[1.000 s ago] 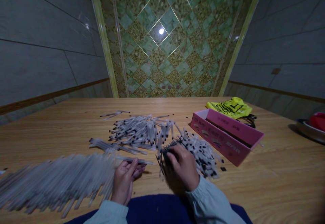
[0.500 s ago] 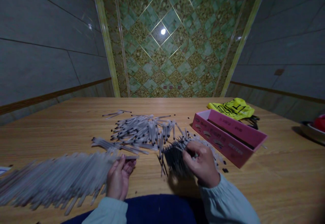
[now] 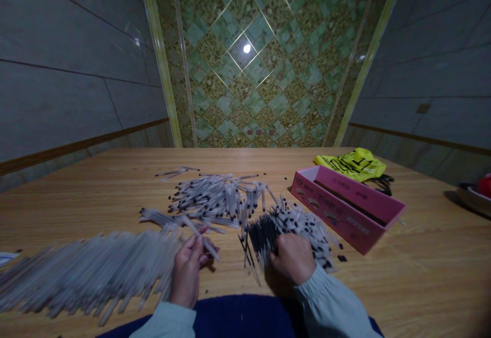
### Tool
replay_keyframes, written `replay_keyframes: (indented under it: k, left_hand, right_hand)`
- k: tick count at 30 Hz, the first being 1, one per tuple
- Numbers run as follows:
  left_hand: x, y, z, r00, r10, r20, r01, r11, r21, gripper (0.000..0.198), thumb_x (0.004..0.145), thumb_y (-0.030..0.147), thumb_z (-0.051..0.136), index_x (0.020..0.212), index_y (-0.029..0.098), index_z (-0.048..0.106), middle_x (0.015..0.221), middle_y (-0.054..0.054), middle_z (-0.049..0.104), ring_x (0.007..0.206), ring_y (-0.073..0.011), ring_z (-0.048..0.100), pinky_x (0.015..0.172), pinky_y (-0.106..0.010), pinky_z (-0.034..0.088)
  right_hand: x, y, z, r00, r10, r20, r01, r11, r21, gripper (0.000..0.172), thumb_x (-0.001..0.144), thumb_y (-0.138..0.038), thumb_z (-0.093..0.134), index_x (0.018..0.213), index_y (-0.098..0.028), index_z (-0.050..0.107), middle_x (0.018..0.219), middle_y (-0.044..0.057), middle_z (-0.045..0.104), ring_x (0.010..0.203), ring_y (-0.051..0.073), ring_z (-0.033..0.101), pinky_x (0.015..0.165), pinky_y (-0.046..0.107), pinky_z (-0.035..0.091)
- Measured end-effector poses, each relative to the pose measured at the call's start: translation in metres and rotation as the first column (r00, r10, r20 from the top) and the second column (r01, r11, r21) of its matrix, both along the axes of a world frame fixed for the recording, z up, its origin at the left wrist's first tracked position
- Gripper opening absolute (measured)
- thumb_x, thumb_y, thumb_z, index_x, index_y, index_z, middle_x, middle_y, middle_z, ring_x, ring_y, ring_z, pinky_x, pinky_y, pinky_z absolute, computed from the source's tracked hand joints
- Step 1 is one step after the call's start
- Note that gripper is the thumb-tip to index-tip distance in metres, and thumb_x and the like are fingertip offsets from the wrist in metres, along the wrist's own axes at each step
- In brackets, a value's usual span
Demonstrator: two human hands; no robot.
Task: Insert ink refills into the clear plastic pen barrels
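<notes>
My left hand [image 3: 186, 271] is closed around a slim translucent tube [image 3: 210, 248], which slants across the fingertips. My right hand [image 3: 293, 256] is curled at the near right side of a bundle of thin black sticks [image 3: 263, 233]. Its fingertips face down and away, so what they grip is hidden. Beyond and to the right of that hand lies a heap of small clear pieces with black ends [image 3: 307, 223]. A wide row of translucent tubes [image 3: 103, 266] spreads out to the left of my left hand. Further back is a pile of tubes with dark tips [image 3: 207, 192].
On the right stands an open pink box [image 3: 337, 207], with a yellow bag [image 3: 353, 164] behind it. A bowl holding something red [image 3: 475, 197] is at the far right edge. Small black bits [image 3: 341, 258] lie on the wooden table [image 3: 414, 271]. A tiled wall rises behind.
My left hand has moved slightly right and toward me, and the tube in it now tilts down to the right. The right hand has lowered toward the near side of the black sticks.
</notes>
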State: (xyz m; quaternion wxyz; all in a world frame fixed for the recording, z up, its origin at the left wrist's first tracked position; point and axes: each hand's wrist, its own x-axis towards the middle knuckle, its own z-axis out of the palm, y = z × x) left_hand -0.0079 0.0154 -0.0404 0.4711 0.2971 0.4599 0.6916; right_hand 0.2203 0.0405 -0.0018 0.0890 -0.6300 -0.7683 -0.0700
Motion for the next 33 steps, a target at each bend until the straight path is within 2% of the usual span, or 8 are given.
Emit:
replay_keyframes:
  k: [3, 5, 8, 10, 14, 21, 27, 33]
  left_hand:
    - [-0.002, -0.002, 0.001, 0.969, 0.005, -0.248, 0.009, 0.998, 0.058, 0.04, 0.077, 0.036, 0.056, 0.114, 0.021, 0.058, 0.071, 0.002, 0.059, 0.061, -0.0129, 0.059, 0.058, -0.024, 0.049]
    - [-0.004, -0.004, 0.005, 0.863, 0.063, -0.5, 0.01, 0.99, 0.142, 0.033, 0.077, 0.031, 0.057, 0.108, 0.023, 0.064, 0.08, -0.003, 0.063, 0.071, -0.0165, 0.06, 0.065, -0.026, 0.049]
    - [-0.006, -0.009, 0.011, 0.551, 0.129, -0.824, 0.168, 0.951, 0.261, 0.03, 0.077, 0.02, 0.055, 0.104, 0.027, 0.067, 0.094, -0.006, 0.066, 0.088, -0.0216, 0.059, 0.077, -0.03, 0.047]
    - [-0.006, -0.011, 0.012, 0.299, 0.151, -0.942, 0.31, 0.918, 0.245, 0.038, 0.078, 0.013, 0.049, 0.11, 0.029, 0.064, 0.092, -0.007, 0.066, 0.087, -0.022, 0.058, 0.075, -0.032, 0.046]
    - [-0.003, -0.013, 0.009, -0.012, 0.206, -0.978, 0.408, 0.894, 0.184, 0.049, 0.075, 0.004, 0.046, 0.118, 0.027, 0.057, 0.087, -0.007, 0.063, 0.082, -0.0222, 0.055, 0.07, -0.035, 0.045]
    - [0.005, -0.016, 0.016, -0.117, 0.342, -0.932, 0.437, 0.861, 0.261, 0.041, 0.077, 0.006, 0.046, 0.112, 0.024, 0.059, 0.085, -0.007, 0.06, 0.082, -0.0216, 0.05, 0.083, -0.044, 0.036]
    - [0.004, -0.017, 0.025, -0.174, 0.326, -0.929, 0.431, 0.874, 0.226, 0.026, 0.081, 0.013, 0.046, 0.099, 0.023, 0.062, 0.078, -0.006, 0.058, 0.076, -0.0198, 0.048, 0.068, -0.036, 0.032]
    - [0.004, -0.015, 0.021, -0.231, 0.282, -0.931, 0.425, 0.89, 0.164, 0.017, 0.084, 0.018, 0.045, 0.087, 0.021, 0.061, 0.07, -0.003, 0.059, 0.069, -0.0187, 0.048, 0.061, -0.033, 0.027]
  right_hand:
    - [-0.002, -0.002, 0.005, 0.978, 0.058, -0.199, -0.061, 0.998, -0.009, 0.028, 0.072, -0.039, 0.058, 0.059, -0.015, 0.064, 0.064, 0.012, 0.066, 0.064, 0.024, 0.061, 0.055, 0.029, 0.035]
    - [-0.009, -0.004, 0.007, 0.864, 0.141, -0.483, -0.168, 0.986, -0.013, 0.028, 0.077, -0.039, 0.054, 0.063, -0.016, 0.062, 0.063, 0.007, 0.064, 0.063, 0.019, 0.059, 0.055, 0.026, 0.036]
    - [-0.025, -0.007, 0.003, 0.438, 0.132, -0.889, -0.377, 0.925, -0.048, 0.028, 0.08, -0.043, 0.051, 0.086, -0.017, 0.06, 0.069, 0.002, 0.062, 0.06, 0.014, 0.058, 0.052, 0.022, 0.039]
    - [-0.034, -0.009, -0.003, 0.206, 0.028, -0.978, -0.488, 0.869, -0.078, 0.035, 0.079, -0.046, 0.051, 0.097, -0.016, 0.056, 0.07, 0.001, 0.061, 0.055, 0.012, 0.057, 0.048, 0.021, 0.04]
    - [-0.046, -0.013, -0.017, 0.159, -0.08, -0.984, -0.515, 0.844, -0.152, 0.034, 0.074, -0.049, 0.058, 0.074, -0.015, 0.055, 0.054, -0.003, 0.054, 0.041, 0.008, 0.049, 0.039, 0.018, 0.036]
    - [-0.052, -0.013, -0.032, 0.006, -0.408, -0.913, -0.628, 0.709, -0.321, 0.049, 0.065, -0.061, 0.06, 0.057, -0.013, 0.05, 0.041, -0.003, 0.051, 0.027, 0.005, 0.04, 0.028, 0.015, 0.029]
    - [-0.048, -0.015, -0.027, 0.106, -0.537, -0.837, -0.723, 0.536, -0.436, 0.053, 0.067, -0.062, 0.058, 0.051, -0.012, 0.052, 0.036, -0.003, 0.046, 0.023, 0.002, 0.028, 0.024, 0.015, 0.015]
    - [-0.043, -0.011, -0.025, 0.017, -0.568, -0.823, -0.763, 0.524, -0.378, 0.045, 0.063, -0.054, 0.066, 0.06, -0.011, 0.055, 0.041, -0.006, 0.045, 0.027, 0.0, 0.018, 0.03, 0.016, 0.008]
